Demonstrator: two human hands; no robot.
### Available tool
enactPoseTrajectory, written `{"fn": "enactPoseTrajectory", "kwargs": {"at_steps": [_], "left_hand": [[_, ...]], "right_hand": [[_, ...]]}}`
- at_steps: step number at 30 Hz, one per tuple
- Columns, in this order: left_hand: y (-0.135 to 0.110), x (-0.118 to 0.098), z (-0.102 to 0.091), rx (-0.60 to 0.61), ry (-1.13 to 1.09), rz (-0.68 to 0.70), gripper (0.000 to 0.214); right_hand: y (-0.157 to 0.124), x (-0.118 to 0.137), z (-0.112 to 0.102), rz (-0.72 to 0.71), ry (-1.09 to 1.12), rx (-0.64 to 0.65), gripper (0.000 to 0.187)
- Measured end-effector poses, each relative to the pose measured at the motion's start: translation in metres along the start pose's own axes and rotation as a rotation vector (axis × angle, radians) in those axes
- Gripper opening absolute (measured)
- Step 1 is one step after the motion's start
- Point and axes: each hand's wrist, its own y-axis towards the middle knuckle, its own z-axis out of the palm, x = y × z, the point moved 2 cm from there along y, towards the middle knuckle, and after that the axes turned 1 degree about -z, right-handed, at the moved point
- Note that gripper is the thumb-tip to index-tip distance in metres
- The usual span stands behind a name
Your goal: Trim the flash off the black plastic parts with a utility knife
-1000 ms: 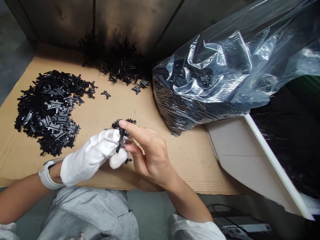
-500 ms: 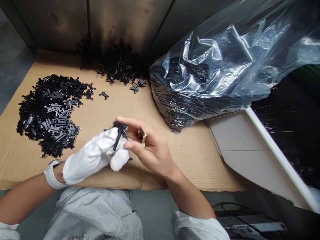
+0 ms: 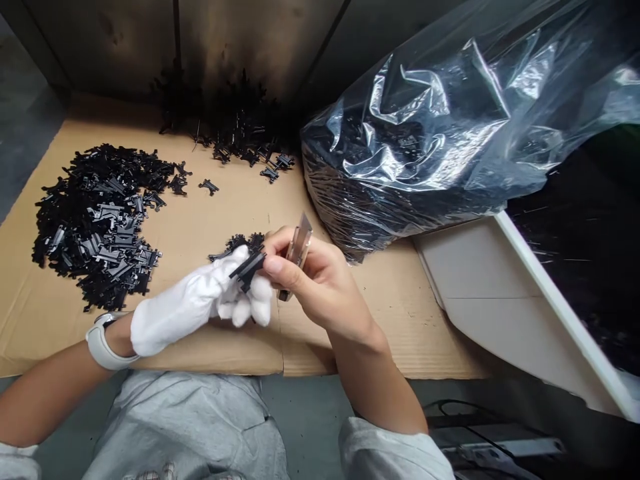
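Gripping a black plastic part in its white cotton glove, the left hand has its fingers curled narrowly around the piece, just above the near edge of a cardboard sheet. The right hand is bare and pinches a flat metal blade upright between thumb and fingers, its lower end close to the black part but not clearly touching it. The black part is a thin, matte, branched moulding, held at the centre of the frame. A small cluster of similar parts lies directly behind the gloved fingers.

Open cardboard stretches to the right of the hands as far as a white panel, with a narrower bare strip to the left. The sheet's near edge runs under both forearms, and its left edge falls away to a grey floor. Farther off at left sits a large heap of black parts, with one loose piece apart from it. A second heap leans against a dark metal wall at upper centre, beside a bulging clear plastic bag packed with black parts at upper right.
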Motion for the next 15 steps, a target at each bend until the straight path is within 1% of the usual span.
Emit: {"fn": "enactPoseTrajectory", "kwargs": {"at_steps": [2,4,7,9,10,12,15], "left_hand": [[0.001,-0.002,-0.005,-0.136,0.071,0.007,0.04],[0.002,-0.007,-0.008,-0.261,0.18,0.066,0.037],[0.004,-0.017,-0.006,-0.303,0.356,0.144,0.026],[0.005,-0.02,-0.004,-0.312,0.4,0.147,0.025],[0.006,-0.021,-0.004,-0.332,0.398,0.142,0.025],[0.006,-0.021,-0.004,-0.377,0.37,0.161,0.025],[0.004,-0.019,-0.006,-0.401,0.341,0.207,0.026]], "right_hand": [[0.0,0.001,-0.004,0.012,-0.038,0.015,0.038],[0.0,0.0,-0.007,0.031,-0.09,0.04,0.037],[0.0,-0.003,-0.009,0.081,-0.163,0.074,0.036],[-0.001,-0.005,-0.01,0.083,-0.171,0.089,0.037],[-0.002,-0.006,-0.01,0.061,-0.169,0.088,0.039],[-0.005,-0.008,-0.012,-0.027,-0.207,0.057,0.045],[-0.01,-0.01,-0.011,-0.181,-0.427,-0.005,0.046]]}}
